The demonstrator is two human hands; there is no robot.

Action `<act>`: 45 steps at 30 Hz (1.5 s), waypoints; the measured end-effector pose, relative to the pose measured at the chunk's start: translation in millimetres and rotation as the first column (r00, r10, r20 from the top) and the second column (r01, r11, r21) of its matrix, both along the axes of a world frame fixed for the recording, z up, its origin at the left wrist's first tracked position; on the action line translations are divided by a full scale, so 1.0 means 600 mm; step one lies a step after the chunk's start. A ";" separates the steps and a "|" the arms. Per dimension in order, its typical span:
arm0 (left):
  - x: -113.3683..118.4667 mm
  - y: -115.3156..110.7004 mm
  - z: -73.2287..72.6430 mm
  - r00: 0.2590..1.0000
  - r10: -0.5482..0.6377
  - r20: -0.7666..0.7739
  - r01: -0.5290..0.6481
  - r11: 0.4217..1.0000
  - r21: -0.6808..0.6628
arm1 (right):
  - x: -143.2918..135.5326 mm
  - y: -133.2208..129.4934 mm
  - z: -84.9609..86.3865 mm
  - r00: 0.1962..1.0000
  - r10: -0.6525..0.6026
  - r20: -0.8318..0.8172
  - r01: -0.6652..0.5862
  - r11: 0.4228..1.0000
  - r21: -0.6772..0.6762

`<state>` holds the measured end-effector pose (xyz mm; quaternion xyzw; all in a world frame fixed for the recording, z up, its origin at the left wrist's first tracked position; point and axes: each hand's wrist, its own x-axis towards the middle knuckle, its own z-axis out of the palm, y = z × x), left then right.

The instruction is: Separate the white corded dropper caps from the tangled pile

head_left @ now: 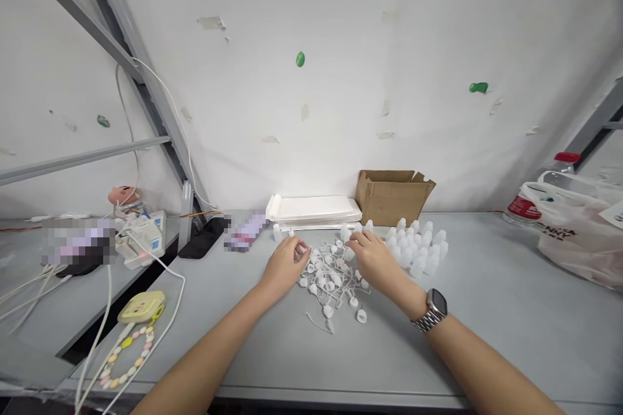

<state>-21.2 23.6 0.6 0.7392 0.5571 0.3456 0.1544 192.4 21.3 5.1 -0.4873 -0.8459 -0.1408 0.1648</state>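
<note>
My left hand (286, 262) is at the left edge of a loose pile of small white caps with thin cords (331, 282). Its fingers are curled together, and what they hold, if anything, is hidden. Over the pile's right side, my right hand (374, 260) has its fingers bent down around a small white translucent piece (349, 253), which looks like a bottle. Several small white bottles (419, 248) stand in a cluster to the right of that hand. Two more stand behind my left hand, one of them a small bottle (277, 232).
Behind the pile lie stacked white flat trays (316, 211) and an open cardboard box (395, 198). A plastic bag (577, 227) and a red-capped bottle (523, 207) are at right. At left are phones, a black one (204, 237) among them, white cables, a yellow case (142, 307) and a beaded strap (127, 342).
</note>
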 end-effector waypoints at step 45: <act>0.019 -0.008 0.004 0.781 -0.148 0.607 0.329 0.924 -0.197 | -0.017 -0.019 0.032 0.370 -0.097 -0.924 -0.188 0.966 -0.177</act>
